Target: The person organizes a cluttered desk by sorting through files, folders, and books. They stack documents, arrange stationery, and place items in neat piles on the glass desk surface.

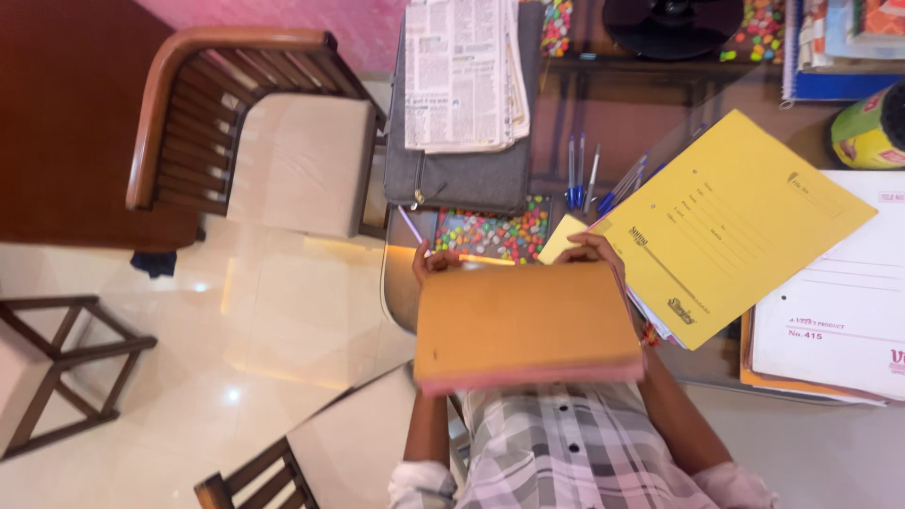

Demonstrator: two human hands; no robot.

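A thick tan-brown cardboard ledger with a pink lower edge [526,325], held up flat before the chest, above the near edge of the tabletop [660,113]. Left hand [432,264] at its far left corner, right hand [594,250] at its far right corner — fingers of both wrapped over the top rim and clamped on it. Apparently mid-lift, the book carried rather than laid down; setting it anywhere calls for a level two-handed hold and a free patch among the papers. Just beyond — a yellow paper file folder [735,221], white printed sheets [839,302], blue pens [577,174], a folded newspaper on a grey bag [462,75]. Further left, a cushioned wooden chair [273,141] on glossy cream floor tiles [236,320].
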